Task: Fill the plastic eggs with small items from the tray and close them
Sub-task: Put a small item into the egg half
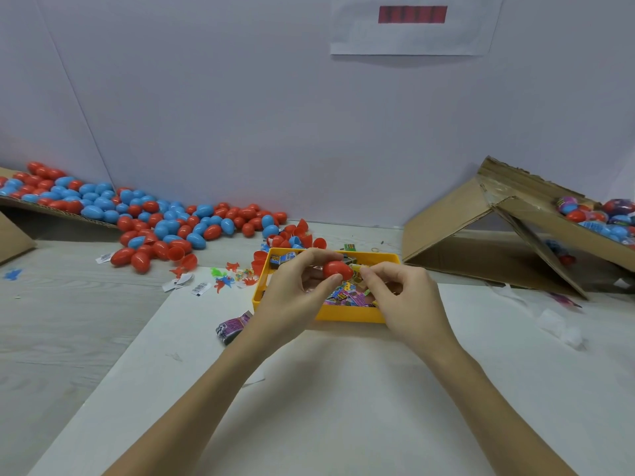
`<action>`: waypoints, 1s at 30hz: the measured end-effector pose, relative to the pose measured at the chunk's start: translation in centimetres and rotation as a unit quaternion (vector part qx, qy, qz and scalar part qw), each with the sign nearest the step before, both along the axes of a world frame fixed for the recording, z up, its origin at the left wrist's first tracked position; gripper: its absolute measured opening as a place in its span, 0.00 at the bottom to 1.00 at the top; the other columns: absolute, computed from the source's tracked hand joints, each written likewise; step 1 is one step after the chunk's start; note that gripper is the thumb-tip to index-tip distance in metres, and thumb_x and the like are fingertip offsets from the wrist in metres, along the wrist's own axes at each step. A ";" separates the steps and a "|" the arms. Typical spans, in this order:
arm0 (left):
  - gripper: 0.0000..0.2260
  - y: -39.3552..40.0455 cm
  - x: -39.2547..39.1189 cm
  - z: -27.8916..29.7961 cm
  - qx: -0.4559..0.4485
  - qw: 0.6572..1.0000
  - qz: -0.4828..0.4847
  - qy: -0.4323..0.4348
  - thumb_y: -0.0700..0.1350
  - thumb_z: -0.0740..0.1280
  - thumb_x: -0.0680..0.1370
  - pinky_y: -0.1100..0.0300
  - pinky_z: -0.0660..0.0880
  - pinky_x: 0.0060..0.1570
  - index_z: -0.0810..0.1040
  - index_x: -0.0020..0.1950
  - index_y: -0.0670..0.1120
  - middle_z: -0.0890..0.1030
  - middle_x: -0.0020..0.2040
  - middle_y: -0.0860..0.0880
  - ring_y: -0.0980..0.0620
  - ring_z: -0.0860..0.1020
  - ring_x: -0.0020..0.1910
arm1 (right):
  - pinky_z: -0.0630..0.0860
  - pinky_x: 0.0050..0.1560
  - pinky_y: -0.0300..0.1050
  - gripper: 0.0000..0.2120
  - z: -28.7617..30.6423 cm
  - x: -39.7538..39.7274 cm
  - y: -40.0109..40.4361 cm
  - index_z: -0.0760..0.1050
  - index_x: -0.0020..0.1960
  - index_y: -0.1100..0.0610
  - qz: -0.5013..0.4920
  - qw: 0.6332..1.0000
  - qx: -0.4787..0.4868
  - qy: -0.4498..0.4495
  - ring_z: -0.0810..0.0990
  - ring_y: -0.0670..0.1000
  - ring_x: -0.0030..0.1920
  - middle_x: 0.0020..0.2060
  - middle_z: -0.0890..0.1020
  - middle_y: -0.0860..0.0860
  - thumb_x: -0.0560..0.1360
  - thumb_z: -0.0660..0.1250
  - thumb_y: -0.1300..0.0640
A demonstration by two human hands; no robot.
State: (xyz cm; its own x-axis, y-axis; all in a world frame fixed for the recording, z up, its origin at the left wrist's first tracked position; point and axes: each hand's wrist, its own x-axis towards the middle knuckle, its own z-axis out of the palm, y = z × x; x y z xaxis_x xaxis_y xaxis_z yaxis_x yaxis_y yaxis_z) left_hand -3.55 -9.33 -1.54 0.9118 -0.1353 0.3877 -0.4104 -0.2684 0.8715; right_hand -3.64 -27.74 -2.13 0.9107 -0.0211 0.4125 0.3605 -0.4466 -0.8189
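Observation:
My left hand [295, 290] pinches a red plastic egg [336, 269] between thumb and fingers, above the yellow tray [347, 314]. My right hand [402, 293] is just right of the egg, its fingertips pinching a small yellowish wrapped item [361, 267] at the egg's end. The tray holds several small wrapped packets [347, 294], partly hidden by both hands. A large pile of red and blue eggs [165, 221] lies at the back left.
Several loose red egg halves [299, 235] sit behind the tray. Small toy figures and paper tags [223, 280] lie left of it, and a purple packet [233, 326]. A tipped cardboard box [515, 235] with filled eggs [598, 214] stands at the right. Another cardboard flap [20, 231] is at far left.

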 end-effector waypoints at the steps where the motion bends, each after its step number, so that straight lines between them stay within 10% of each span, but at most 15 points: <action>1: 0.14 0.0 0.0 0.0 0.000 1.000 0.004 -0.001 0.42 0.72 0.79 0.66 0.79 0.54 0.80 0.63 0.51 0.82 0.57 0.56 0.59 0.81 0.54 | 0.76 0.38 0.31 0.09 0.0 0.0 0.0 0.84 0.44 0.49 0.004 1.000 -0.001 -0.001 0.84 0.42 0.38 0.36 0.84 0.39 0.81 0.68 0.51; 13: 0.16 -0.1 0.0 0.0 0.011 1.000 0.002 -0.014 0.41 0.73 0.78 0.65 0.79 0.55 0.79 0.66 0.49 0.83 0.58 0.54 0.57 0.83 0.56 | 0.75 0.35 0.32 0.12 -0.2 -0.1 0.2 0.84 0.45 0.52 0.016 0.999 -0.032 -0.008 0.82 0.41 0.41 0.36 0.83 0.41 0.83 0.65 0.51; 18: 0.15 0.1 0.0 0.2 -0.020 1.000 -0.021 -0.008 0.38 0.76 0.76 0.64 0.80 0.54 0.80 0.61 0.44 0.84 0.56 0.52 0.56 0.84 0.54 | 0.85 0.47 0.50 0.10 -0.1 0.3 0.2 0.86 0.54 0.55 0.059 0.987 0.125 0.080 0.87 0.52 0.45 0.44 0.88 0.51 0.81 0.69 0.52; 30: 0.14 0.0 0.0 0.3 -0.097 0.995 -0.030 0.019 0.42 0.75 0.77 0.62 0.81 0.55 0.80 0.61 0.45 0.85 0.55 0.53 0.55 0.85 0.55 | 0.84 0.53 0.48 0.10 -0.1 0.0 0.7 0.86 0.50 0.50 0.057 0.962 0.253 0.082 0.88 0.50 0.50 0.47 0.88 0.48 0.71 0.76 0.48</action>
